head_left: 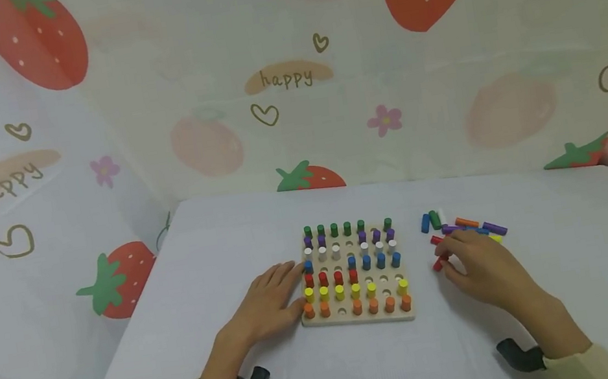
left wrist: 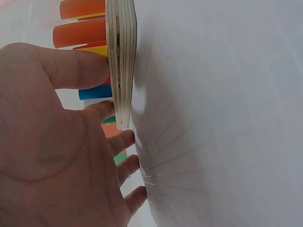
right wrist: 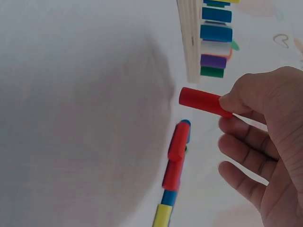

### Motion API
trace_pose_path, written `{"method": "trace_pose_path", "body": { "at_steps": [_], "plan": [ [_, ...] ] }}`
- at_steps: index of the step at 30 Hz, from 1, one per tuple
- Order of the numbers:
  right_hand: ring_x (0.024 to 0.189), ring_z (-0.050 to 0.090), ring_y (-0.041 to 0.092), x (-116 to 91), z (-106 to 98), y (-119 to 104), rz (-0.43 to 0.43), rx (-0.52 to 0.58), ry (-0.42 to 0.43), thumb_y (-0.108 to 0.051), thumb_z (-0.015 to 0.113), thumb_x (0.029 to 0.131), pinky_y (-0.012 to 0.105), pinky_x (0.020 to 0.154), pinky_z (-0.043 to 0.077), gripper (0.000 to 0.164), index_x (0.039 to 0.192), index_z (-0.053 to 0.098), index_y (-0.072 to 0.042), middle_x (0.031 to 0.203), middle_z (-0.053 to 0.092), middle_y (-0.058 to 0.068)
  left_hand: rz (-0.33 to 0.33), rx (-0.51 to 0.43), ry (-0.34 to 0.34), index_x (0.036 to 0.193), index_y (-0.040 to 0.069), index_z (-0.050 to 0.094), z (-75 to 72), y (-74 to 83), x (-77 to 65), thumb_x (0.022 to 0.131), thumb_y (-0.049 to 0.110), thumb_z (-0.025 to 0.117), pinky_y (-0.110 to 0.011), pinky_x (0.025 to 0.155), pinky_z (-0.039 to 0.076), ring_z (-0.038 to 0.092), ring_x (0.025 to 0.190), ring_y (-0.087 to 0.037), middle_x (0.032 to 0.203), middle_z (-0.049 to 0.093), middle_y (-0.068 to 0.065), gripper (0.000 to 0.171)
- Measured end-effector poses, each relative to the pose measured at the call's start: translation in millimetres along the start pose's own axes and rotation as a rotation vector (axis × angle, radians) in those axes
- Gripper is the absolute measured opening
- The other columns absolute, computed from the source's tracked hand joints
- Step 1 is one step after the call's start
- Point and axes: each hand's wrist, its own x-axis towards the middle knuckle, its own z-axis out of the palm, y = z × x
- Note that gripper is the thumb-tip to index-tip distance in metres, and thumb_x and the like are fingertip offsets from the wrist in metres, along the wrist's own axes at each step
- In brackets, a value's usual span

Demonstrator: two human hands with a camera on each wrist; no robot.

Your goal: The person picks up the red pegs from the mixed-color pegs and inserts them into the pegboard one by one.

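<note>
Both hands are well apart over a white-covered table (head_left: 365,364). Fingers extended and clasping nothing, the left hand (head_left: 268,303) rests at the left edge of the wooden pegboard (head_left: 359,321), its thumb against that edge. Off to the board's right, the right hand (head_left: 487,267) pinches a red peg between thumb and index finger, clear of the board.

Most of the pegboard is filled, one colour to a row, seven places in each. From the far side, the green pegs (head_left: 334,230) lack one, the purple pegs (head_left: 362,237) two, the white pegs (head_left: 322,254) one and the blue pegs (head_left: 366,263) two. The red row (head_left: 323,279) is least complete: four stand at the left and three holes at the right are bare. Yellow pegs (head_left: 324,294) and orange pegs (head_left: 374,305) are each one short.

What is left appears to be the loose pile on the table around the right hand, partly hidden by it: two purple, two blue and two red, plus one each of orange, green, white and yellow. Smallest of all, the held red peg (right wrist: 201,100) is one more unplaced piece; with it, the loose pegs seem to match the bare holes colour for colour.
</note>
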Motion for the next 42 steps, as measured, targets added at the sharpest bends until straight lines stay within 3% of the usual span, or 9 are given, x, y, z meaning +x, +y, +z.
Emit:
{"method": "trace_pose_path", "body": {
  "at_steps": [7, 10, 25, 42],
  "plan": [
    [0.089, 0.068, 0.020, 10, -3, -11, -0.139, -0.036, 0.102, -0.007, 0.082, 0.084, 0.045, 0.085, 0.063, 0.019, 0.101, 0.075, -0.011, 0.096, 0.074, 0.002, 0.001, 0.001, 0.004, 0.166, 0.013, 0.035, -0.5, -1.3, 0.5, 0.105, 0.037, 0.051, -0.063, 0.132, 0.025, 0.030, 0.161, -0.040, 0.172, 0.036, -0.014, 0.068],
    [0.090, 0.067, 0.020, 15, -5, -18, -0.169, -0.033, 0.109, -0.007, 0.084, 0.084, 0.044, 0.086, 0.062, 0.019, 0.101, 0.075, -0.012, 0.095, 0.074, 0.000, -0.003, -0.002, 0.001, 0.166, 0.014, 0.034, -0.9, -1.6, 1.7, 0.105, 0.038, 0.050, -0.063, 0.133, 0.024, 0.029, 0.162, -0.040, 0.173, 0.035, -0.014, 0.068],
    [0.103, 0.068, 0.023, 33, 2, -48, -0.194, -0.006, 0.008, -0.014, 0.087, 0.087, 0.048, 0.100, 0.061, 0.023, 0.108, 0.078, -0.014, 0.104, 0.076, 0.002, 0.001, -0.019, -0.004, 0.167, 0.013, 0.034, -1.1, -1.7, 1.6, 0.105, 0.038, 0.050, -0.063, 0.133, 0.023, 0.028, 0.162, -0.041, 0.173, 0.034, -0.015, 0.068],
    [0.112, 0.067, 0.023, 41, 12, -69, -0.209, 0.050, -0.106, -0.018, 0.083, 0.091, 0.044, 0.100, 0.062, 0.025, 0.115, 0.077, -0.016, 0.113, 0.075, 0.002, 0.005, -0.016, -0.004, 0.166, 0.012, 0.035, 1.1, -0.9, 1.4, 0.105, 0.037, 0.050, -0.063, 0.132, 0.025, 0.029, 0.161, -0.040, 0.173, 0.035, -0.015, 0.068]
  ]
}}
